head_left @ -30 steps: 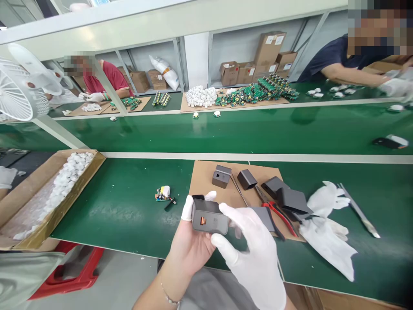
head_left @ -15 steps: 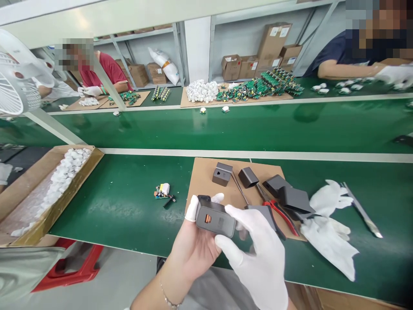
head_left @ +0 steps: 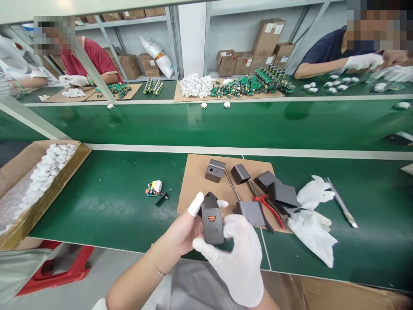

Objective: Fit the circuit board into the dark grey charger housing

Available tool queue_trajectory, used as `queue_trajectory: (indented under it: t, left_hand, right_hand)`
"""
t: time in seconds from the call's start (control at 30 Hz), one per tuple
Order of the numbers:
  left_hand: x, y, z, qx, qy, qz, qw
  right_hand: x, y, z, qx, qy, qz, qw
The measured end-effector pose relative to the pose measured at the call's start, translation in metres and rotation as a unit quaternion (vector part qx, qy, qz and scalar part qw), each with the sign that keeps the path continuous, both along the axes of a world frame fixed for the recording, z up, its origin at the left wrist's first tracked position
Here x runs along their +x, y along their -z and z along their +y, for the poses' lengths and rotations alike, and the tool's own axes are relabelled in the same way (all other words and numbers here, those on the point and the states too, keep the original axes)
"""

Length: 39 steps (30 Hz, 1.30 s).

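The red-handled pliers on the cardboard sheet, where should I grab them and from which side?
Probably grip the red-handled pliers by the two red handles, coming from above on the near right side. The handles lie flat on the cardboard sheet and point toward the near edge. The jaw end runs up toward the dark grey housings, which crowd that end. White gloves lie just right of the handles.

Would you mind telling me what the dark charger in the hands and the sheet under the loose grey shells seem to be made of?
The charger looks like matte dark grey moulded plastic: smooth faces, rounded edges, an orange port insert. The sheet looks like plain brown cardboard, dull and flat with cut edges.
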<state>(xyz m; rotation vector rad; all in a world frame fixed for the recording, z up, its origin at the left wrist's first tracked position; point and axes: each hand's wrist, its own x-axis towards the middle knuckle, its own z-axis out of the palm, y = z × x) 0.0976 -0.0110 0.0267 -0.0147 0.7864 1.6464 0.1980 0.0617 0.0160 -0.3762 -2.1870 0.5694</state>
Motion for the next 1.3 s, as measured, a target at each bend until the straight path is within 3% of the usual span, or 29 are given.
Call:
queue_trajectory:
  t: [0.2,0.27,0.3,0.37,0.43,0.5,0.57,0.6,0.67,0.7,0.8,0.87,0.97,1.07,1.13,1.23,1.3]
  left_hand:
    - [0.001,0.003,0.002,-0.055,0.009,0.065,0.996]
    - [-0.004,0.003,-0.001,-0.083,-0.004,0.181,0.98]
    - [-0.007,0.002,-0.005,-0.1,-0.011,0.269,0.958]
    - [-0.013,-0.003,-0.015,-0.144,-0.004,0.466,0.873]
    - [-0.016,-0.01,-0.029,-0.178,0.027,0.63,0.756]
    - [-0.015,-0.017,-0.042,-0.15,0.033,0.738,0.657]
    - [-0.009,-0.018,-0.051,-0.047,-0.058,0.797,0.6]
    - [-0.006,-0.016,-0.053,-0.003,-0.116,0.803,0.584]
    - [-0.001,-0.01,-0.052,0.016,-0.165,0.794,0.585]
    - [0.001,-0.006,-0.05,0.001,-0.147,0.787,0.598]
    - [0.002,0.007,-0.044,-0.009,-0.051,0.758,0.65]
    - [0.002,0.015,-0.044,0.01,-0.058,0.732,0.679]
    - [0.001,0.023,-0.05,-0.011,-0.08,0.686,0.723]
    - [0.003,0.026,-0.055,-0.015,-0.073,0.648,0.758]
    - [0.006,0.027,-0.055,-0.008,-0.069,0.631,0.772]
    - [0.01,0.029,-0.053,-0.011,-0.073,0.612,0.788]
    - [0.011,0.03,-0.052,-0.021,-0.086,0.602,0.793]
  right_hand:
    - [0.001,-0.005,0.0,-0.076,-0.008,-0.037,0.996]
    - [0.001,-0.005,0.003,-0.085,0.002,-0.082,0.993]
    - [0.0,-0.004,0.005,-0.091,0.01,-0.112,0.989]
    - [0.0,-0.001,0.01,-0.149,0.006,-0.174,0.973]
    - [-0.002,0.005,0.014,-0.27,-0.035,-0.198,0.942]
    - [-0.005,0.011,0.016,-0.41,-0.111,-0.152,0.893]
    - [-0.008,0.017,0.016,-0.51,-0.182,-0.069,0.838]
    - [-0.01,0.019,0.014,-0.537,-0.209,-0.035,0.817]
    - [-0.013,0.024,0.01,-0.549,-0.252,0.005,0.797]
    - [-0.014,0.026,0.007,-0.536,-0.265,0.012,0.801]
    - [-0.014,0.032,0.002,-0.439,-0.262,0.002,0.859]
    - [-0.01,0.035,0.003,-0.367,-0.209,-0.015,0.907]
    - [0.0,0.033,0.01,-0.287,-0.17,-0.013,0.943]
    - [0.006,0.024,0.018,-0.216,-0.25,0.035,0.943]
    - [0.006,0.017,0.018,-0.262,-0.26,0.091,0.925]
    - [0.005,0.011,0.014,-0.365,-0.157,0.149,0.905]
    - [0.007,0.008,0.014,-0.285,-0.114,0.146,0.94]
